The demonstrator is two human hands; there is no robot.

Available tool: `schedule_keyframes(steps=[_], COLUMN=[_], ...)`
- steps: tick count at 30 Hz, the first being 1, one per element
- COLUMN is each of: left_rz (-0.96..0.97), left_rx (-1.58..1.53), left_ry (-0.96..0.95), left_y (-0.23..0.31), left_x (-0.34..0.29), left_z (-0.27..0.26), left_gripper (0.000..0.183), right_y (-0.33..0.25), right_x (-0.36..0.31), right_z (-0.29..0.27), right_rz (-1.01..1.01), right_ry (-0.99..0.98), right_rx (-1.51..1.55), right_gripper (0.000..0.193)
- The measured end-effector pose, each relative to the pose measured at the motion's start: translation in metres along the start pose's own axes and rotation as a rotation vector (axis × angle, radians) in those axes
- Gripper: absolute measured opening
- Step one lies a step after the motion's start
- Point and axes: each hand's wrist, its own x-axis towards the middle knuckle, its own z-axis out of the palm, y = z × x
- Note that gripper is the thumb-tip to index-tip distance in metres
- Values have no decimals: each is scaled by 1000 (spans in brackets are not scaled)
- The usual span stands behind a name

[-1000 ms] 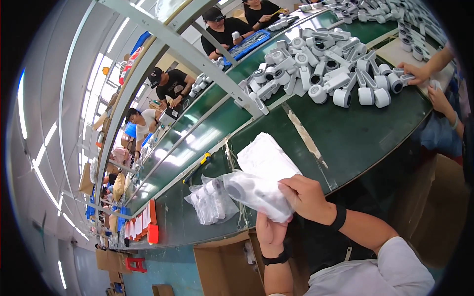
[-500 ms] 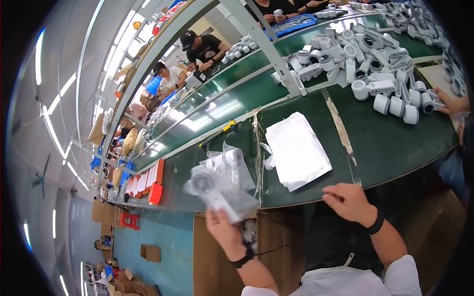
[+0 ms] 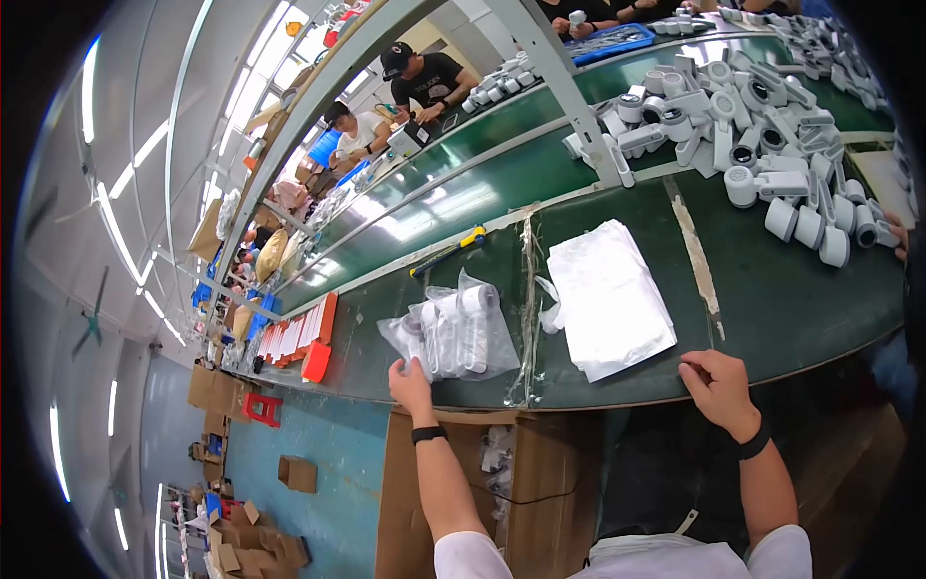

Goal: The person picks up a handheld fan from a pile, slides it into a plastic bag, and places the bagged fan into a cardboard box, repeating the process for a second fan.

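My left hand (image 3: 412, 388) is at the bench's front edge, its fingers closed on the lower edge of a clear plastic bag holding a white part (image 3: 406, 336). This bag lies against several bagged white parts (image 3: 464, 328) set side by side on the green bench. My right hand (image 3: 723, 391) hovers by the front edge, fingers curled, with nothing visible in them. To its left lies a stack of white plastic bags (image 3: 612, 299); the hand is apart from it.
A heap of loose white-grey parts (image 3: 762, 145) covers the right rear. A yellow-and-black cutter (image 3: 449, 251) lies behind the bagged parts. Orange-red boxes with white sheets (image 3: 299, 333) stand left. A metal post (image 3: 579, 96) rises behind; co-workers sit beyond. Cardboard (image 3: 429, 492) stands below.
My left hand has lowered the bagged white part from the air onto the bench, left of the other bagged parts. My right hand stays near the front edge, its fingers more curled. The view has shifted slightly.
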Motion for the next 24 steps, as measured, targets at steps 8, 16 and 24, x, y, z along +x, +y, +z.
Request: schedule_keyframes(steps=[8, 16, 24], left_rz=[-302, -91, -56], left_rx=[-394, -487, -516], left_ry=[17, -463, -474], left_y=[-16, -38, -31], left_x=[12, 1, -4], left_z=[-15, -26, -15], left_gripper=[30, 72, 57], right_y=[0, 0, 1], right_x=[-1, 0, -4], right_z=[-2, -1, 0], right_rz=[24, -49, -69], right_ry=[7, 25, 56], right_rx=[44, 45, 52], right_gripper=[10, 9, 8])
